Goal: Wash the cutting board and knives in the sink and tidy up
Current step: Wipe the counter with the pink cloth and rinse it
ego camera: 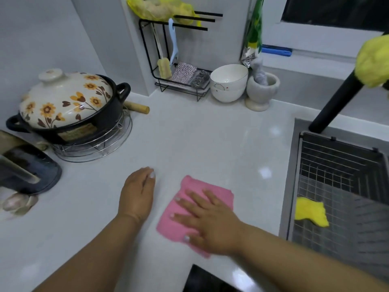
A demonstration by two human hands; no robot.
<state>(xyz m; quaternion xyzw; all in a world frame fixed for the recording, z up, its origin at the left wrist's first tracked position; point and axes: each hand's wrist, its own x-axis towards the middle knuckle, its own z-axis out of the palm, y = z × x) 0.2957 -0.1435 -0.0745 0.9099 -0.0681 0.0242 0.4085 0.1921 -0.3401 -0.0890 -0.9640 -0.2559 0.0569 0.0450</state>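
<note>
The right hand [207,221] presses flat, fingers spread and straight, on a pink cloth [189,209] lying on the white countertop [210,133]; nothing is gripped. The left hand [137,190] rests on the counter just beside the cloth, fingers loosely bent, holding nothing. This looks like the tidy-up wipe: even palm pressure and overlapping strokes should serve best. No cutting board or knife is visible; the sink [294,165] sits to the right, with a wire basket [336,165] and a yellow cloth [311,211] in it. Open counter lies ahead; the flowered clay pot [67,106] on the left, the bowls [228,83] and the mortar [262,91] at the back bound the sweep.
</note>
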